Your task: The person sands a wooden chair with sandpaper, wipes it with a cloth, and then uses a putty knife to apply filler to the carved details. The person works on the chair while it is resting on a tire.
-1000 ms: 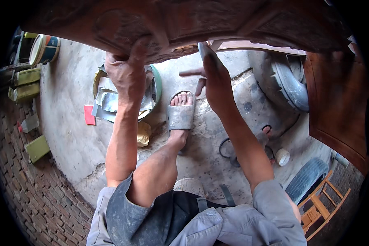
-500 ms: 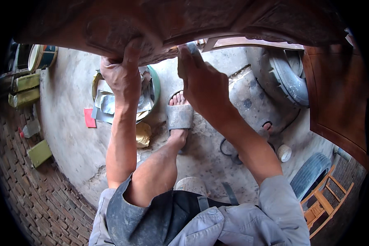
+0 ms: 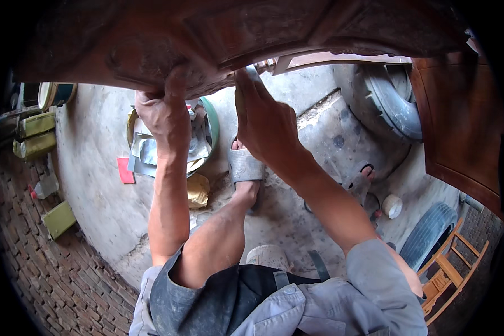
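Observation:
A dark reddish-brown carved wooden panel (image 3: 252, 33) spans the top of the head view. My left hand (image 3: 165, 115) grips its lower edge, thumb against the carved face and the other fingers hidden behind. Further right along that edge, my right hand (image 3: 263, 115) is closed, its fingertips against the wood. Something small and greyish (image 3: 253, 73) shows at those fingertips, too covered to name.
Below my left hand stands a round green-rimmed tub (image 3: 214, 126) holding paper sheets. Red paper (image 3: 126, 170) and a yellowish crumpled lump (image 3: 197, 190) lie nearby. At right are a tyre (image 3: 395, 106), another wooden panel (image 3: 459, 129), a white roll (image 3: 392, 206) and a small wooden chair (image 3: 451, 271).
My right hand has shifted slightly left along the panel's edge. The left hand keeps its hold. The floor and its objects sit a little lower in view.

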Motion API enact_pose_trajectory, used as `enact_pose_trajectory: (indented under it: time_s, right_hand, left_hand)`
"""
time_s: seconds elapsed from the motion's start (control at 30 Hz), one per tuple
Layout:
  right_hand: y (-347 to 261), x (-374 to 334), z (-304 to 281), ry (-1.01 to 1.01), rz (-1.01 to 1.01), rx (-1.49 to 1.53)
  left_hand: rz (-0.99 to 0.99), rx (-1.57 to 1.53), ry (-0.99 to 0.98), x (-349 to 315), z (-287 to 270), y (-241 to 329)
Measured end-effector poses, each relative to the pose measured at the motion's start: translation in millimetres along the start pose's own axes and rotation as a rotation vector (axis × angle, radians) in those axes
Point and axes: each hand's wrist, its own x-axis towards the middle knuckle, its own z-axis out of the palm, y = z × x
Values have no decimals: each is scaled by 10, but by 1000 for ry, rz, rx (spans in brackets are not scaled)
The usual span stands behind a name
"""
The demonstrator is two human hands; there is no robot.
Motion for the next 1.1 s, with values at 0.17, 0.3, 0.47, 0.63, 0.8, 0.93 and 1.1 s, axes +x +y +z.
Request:
enact_pose_trajectory:
  time_s: [0.17, 0.3, 0.47, 0.63, 0.8, 0.93, 1.1]
  right_hand:
    - [23, 109, 37, -117, 27, 59]
    - [-48, -55, 61, -54, 51, 130]
    - [-26, 108, 171, -63, 175, 497]
    - [-181, -54, 74, -157, 500, 964]
    - [-200, -89, 99, -178, 662, 1610]
    - [134, -92, 712, 164, 211, 1198]
    - [-94, -176, 260, -107, 510, 1577]
  left_hand:
    - [15, -16, -3, -4, -12, -2]
    - [-2, -16, 12, -3, -31, 1]
    - [-7, 1, 0, 3, 7, 17]
    - [12, 6, 13, -17, -29, -28]
    - [-12, -35, 33, -23, -25, -2]
    - [-23, -86, -11, -17, 93, 33]
    - [6, -29, 23, -5, -28, 7]
